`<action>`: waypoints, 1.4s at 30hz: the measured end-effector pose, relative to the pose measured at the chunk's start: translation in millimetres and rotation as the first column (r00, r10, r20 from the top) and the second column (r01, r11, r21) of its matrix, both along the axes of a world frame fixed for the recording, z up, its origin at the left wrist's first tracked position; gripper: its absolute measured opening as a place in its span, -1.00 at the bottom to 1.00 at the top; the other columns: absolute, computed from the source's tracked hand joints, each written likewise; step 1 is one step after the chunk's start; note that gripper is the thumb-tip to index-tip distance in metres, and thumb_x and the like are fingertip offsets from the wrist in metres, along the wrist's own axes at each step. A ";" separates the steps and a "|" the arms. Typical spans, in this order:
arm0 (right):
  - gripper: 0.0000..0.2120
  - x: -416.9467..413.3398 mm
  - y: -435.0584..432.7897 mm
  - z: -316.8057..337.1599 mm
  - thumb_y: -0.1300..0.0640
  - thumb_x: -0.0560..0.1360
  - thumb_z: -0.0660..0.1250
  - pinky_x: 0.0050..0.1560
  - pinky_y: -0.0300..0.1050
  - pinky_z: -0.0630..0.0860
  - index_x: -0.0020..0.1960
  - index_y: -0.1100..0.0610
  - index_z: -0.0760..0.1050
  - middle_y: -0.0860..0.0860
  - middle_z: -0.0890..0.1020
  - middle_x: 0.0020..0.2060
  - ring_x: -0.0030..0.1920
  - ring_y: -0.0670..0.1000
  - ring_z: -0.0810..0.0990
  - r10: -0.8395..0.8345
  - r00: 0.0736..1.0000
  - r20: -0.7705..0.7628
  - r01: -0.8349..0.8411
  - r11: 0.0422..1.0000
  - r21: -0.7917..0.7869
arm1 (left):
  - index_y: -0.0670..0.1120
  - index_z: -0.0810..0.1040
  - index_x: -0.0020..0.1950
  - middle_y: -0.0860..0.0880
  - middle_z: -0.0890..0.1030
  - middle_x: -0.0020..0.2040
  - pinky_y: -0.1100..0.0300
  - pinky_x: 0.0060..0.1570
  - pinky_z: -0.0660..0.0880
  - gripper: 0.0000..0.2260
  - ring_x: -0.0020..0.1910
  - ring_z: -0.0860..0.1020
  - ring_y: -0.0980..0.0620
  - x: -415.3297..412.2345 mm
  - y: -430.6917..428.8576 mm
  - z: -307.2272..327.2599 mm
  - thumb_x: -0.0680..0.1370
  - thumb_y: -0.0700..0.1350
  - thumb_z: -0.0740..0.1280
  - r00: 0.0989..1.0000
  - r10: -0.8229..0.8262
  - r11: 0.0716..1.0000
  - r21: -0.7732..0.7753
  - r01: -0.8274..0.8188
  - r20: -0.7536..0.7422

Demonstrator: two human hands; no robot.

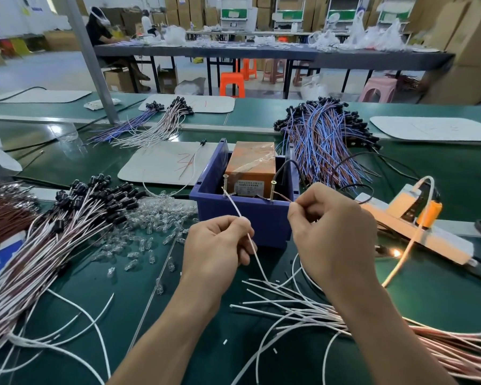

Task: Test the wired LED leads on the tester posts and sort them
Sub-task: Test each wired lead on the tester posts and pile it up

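A blue box (242,218) holds an orange tester (250,169) with two brass screw posts on its near rim. My left hand (217,245) pinches a white lead (235,207) whose bare tip touches the left post (225,186). My right hand (331,232) pinches a brown lead (282,198) whose tip touches the right post (272,190). A small LED (396,253) glows on the mat right of my right hand. More white and pink leads (303,309) fan out under my right wrist.
A heap of black-capped white leads (67,218) and loose clear LEDs (156,215) lies left. Blue and brown leads (325,140) pile behind the box. A white mat (161,162) carries one lead; a power strip (417,226) sits right.
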State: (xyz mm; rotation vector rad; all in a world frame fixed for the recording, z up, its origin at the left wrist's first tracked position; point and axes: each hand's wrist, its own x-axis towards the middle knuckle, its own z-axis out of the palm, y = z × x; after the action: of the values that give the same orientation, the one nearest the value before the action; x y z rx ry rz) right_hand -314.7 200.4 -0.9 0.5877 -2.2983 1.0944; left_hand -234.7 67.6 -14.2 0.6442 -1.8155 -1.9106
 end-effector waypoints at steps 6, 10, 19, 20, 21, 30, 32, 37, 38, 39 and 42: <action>-0.82 0.5 -0.1 -1.2 0.08 0.50 0.46 -0.34 -0.15 0.46 -0.24 0.02 0.53 -0.10 0.60 -0.45 -0.43 -0.03 0.55 0.025 0.999 0.032 -0.025 1.000 0.014 | -0.04 0.65 -0.41 -0.13 0.61 -0.42 0.35 -0.53 0.35 -0.62 -0.54 0.44 0.09 0.4 0.4 0.8 0.62 -0.19 0.35 1.000 0.011 1.000 0.014 -0.010 -0.007; -0.83 6.7 8.4 6.0 0.09 0.49 0.46 -0.34 -0.11 0.46 -0.24 0.03 0.52 -0.11 0.59 -0.47 -0.45 -0.05 0.53 0.055 0.997 0.061 -0.056 0.998 0.018 | -0.05 0.64 -0.41 -0.15 0.60 -0.42 0.33 -0.55 0.33 -0.63 -0.55 0.43 0.07 6.6 3.9 2.4 0.60 -0.21 0.34 0.999 0.007 0.997 0.072 -0.004 -0.033; -0.80 63.1 38.9 17.7 -0.22 0.62 0.20 -0.27 -0.23 0.42 0.03 -0.13 0.49 -0.17 0.62 -0.28 -0.21 -0.13 0.56 0.336 0.860 0.383 -0.395 0.914 0.087 | -0.05 0.71 -0.29 -0.11 0.67 -0.28 0.25 -0.34 0.61 -0.84 -0.38 0.63 0.08 18.4 44.0 18.8 0.45 -0.07 0.39 0.950 -0.078 0.898 0.393 0.199 -0.302; -0.87 66.7 43.1 18.4 -0.17 0.62 0.25 -0.25 -0.22 0.43 0.06 -0.14 0.45 -0.16 0.62 -0.26 -0.22 -0.13 0.56 0.344 0.846 0.408 -0.416 0.904 0.101 | -0.05 0.72 -0.30 -0.12 0.67 -0.27 0.27 -0.35 0.61 -0.84 -0.38 0.63 0.09 18.2 47.5 22.2 0.45 -0.08 0.39 0.945 -0.076 0.873 0.437 0.218 -0.319; -0.92 69.1 47.9 19.6 -0.08 0.62 0.28 -0.26 -0.22 0.43 0.08 -0.15 0.42 -0.14 0.61 -0.27 -0.25 -0.12 0.54 0.342 0.842 0.418 -0.425 0.897 0.120 | -0.06 0.72 -0.30 -0.13 0.67 -0.26 0.29 -0.36 0.60 -0.83 -0.38 0.63 0.10 18.4 50.9 26.4 0.45 -0.09 0.39 0.940 -0.072 0.844 0.481 0.235 -0.334; -0.63 70.0 119.3 42.4 0.29 0.40 0.41 -0.45 -0.09 0.18 -0.10 -0.06 0.28 -0.09 0.33 -0.48 -0.48 0.01 0.33 -0.025 0.996 0.083 -0.045 0.669 0.742 | -0.02 0.60 0.12 -0.12 0.73 -0.14 0.23 -0.35 0.61 -0.81 -0.31 0.69 -0.01 15.1 64.0 36.9 0.61 -0.28 0.32 0.968 0.061 0.968 0.251 0.002 -0.243; -0.65 65.6 130.1 42.1 0.35 0.28 0.25 -0.41 -0.14 0.05 -0.13 -0.05 0.28 -0.09 0.27 -0.51 -0.50 -0.04 0.20 -0.077 0.996 0.042 0.008 0.563 0.826 | 0.08 0.45 0.25 0.02 0.69 0.05 0.20 -0.18 0.62 -0.64 -0.08 0.68 -0.02 17.7 66.9 25.7 0.52 -0.22 0.38 0.938 0.237 0.970 0.002 -0.245 -0.252; -0.78 41.3 136.8 2.2 0.24 0.45 0.25 -0.04 0.02 0.25 -0.23 -0.02 0.27 -0.07 0.39 -0.46 -0.38 0.06 0.44 -0.078 0.997 0.027 0.011 0.454 0.891 | 0.01 0.63 0.13 0.09 0.62 0.14 0.16 0.30 0.43 -0.72 0.18 0.53 0.07 15.3 88.1 1.4 0.43 -0.17 0.38 0.952 -0.154 0.526 -0.838 -0.148 -0.264; -0.82 38.7 136.8 -8.2 0.14 0.51 0.28 0.02 0.02 0.30 -0.20 -0.02 0.31 -0.05 0.51 -0.39 -0.30 0.07 0.55 -0.061 0.997 0.039 -0.005 0.480 0.877 | 0.04 0.67 0.10 0.13 0.65 0.11 0.13 0.28 0.45 -0.73 0.16 0.56 0.12 11.5 95.0 -0.8 0.43 -0.18 0.40 0.949 -0.289 0.547 -0.835 0.055 -0.127; -0.90 38.2 136.4 -16.9 0.07 0.54 0.29 0.03 0.01 0.33 -0.14 -0.03 0.40 -0.02 0.61 -0.29 -0.20 0.08 0.63 -0.055 0.997 0.061 -0.025 0.505 0.863 | 0.08 0.68 0.13 0.16 0.66 0.12 0.13 0.27 0.47 -0.70 0.16 0.58 0.16 7.5 100.8 -4.2 0.44 -0.18 0.43 0.922 -0.388 0.540 -0.808 0.234 0.008; -0.84 40.6 134.0 -32.4 0.01 0.50 0.34 -0.17 -0.04 0.31 0.05 0.01 0.58 0.03 0.70 -0.13 -0.09 0.14 0.69 -0.074 0.991 0.108 -0.041 0.612 0.790 | 0.19 0.61 0.28 0.25 0.69 0.11 0.18 0.23 0.50 -0.60 0.13 0.60 0.24 -1.6 114.3 -16.7 0.50 -0.14 0.47 0.839 -0.476 0.398 -0.786 0.473 0.264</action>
State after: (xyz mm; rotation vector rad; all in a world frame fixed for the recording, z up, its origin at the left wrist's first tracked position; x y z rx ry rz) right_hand -274.1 334.3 -33.3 0.8203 -2.8514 -0.0001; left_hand -236.3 181.9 -30.9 -0.2748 -2.7770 -0.9777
